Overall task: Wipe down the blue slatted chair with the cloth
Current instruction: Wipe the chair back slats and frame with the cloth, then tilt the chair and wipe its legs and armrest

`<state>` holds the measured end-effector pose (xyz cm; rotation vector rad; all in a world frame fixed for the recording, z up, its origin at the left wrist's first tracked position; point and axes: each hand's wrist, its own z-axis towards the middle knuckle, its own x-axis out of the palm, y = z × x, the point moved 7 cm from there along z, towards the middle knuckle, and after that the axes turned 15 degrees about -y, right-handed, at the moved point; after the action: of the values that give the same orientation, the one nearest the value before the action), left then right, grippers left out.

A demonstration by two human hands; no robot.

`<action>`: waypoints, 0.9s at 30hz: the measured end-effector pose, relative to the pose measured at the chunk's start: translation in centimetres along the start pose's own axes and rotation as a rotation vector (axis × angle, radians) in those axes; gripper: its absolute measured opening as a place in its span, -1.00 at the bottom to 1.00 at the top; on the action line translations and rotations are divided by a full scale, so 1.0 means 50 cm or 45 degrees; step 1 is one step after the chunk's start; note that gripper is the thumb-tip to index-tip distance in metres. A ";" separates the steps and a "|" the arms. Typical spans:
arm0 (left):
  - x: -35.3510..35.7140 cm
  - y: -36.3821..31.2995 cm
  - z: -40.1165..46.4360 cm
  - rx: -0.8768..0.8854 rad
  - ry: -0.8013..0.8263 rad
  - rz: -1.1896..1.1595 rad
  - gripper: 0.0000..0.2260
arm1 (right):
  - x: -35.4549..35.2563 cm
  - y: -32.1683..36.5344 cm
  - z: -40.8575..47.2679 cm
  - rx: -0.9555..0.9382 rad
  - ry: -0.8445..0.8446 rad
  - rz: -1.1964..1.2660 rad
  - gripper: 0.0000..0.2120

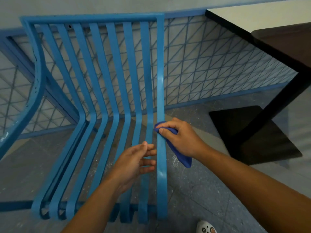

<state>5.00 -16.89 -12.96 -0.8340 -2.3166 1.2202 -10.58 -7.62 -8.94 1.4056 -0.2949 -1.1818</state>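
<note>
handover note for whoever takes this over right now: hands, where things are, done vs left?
Right hand: grips the cloth, pressing it on the chair's rightmost slat just past the seat bend; the cloth's tail hangs off the slat's right side.
Left hand: open, fingers reaching toward that slat from the left, holding nothing.
Done: cannot tell which slats have been wiped; the rightmost one shows some sheen.
Left: finish this slat, then the others and the frame.
Beside the chair: a dark table at right, a mesh railing behind.
</note>
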 end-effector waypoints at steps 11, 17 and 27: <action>0.022 -0.012 -0.071 0.323 -0.100 0.194 -0.78 | -0.019 0.016 -0.088 0.023 -0.040 0.081 -0.83; 0.045 -0.003 -0.075 0.564 -0.151 0.612 -0.40 | -0.007 0.034 0.062 -0.220 -0.044 -0.369 -0.75; 0.054 -0.017 -0.067 0.732 -0.264 0.760 -0.59 | 0.031 0.057 0.156 -0.611 0.434 -0.747 -0.75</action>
<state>4.67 -13.43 -10.25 -1.2525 -1.7171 2.1701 -14.59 -14.14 -5.40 1.2603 0.6447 -1.3308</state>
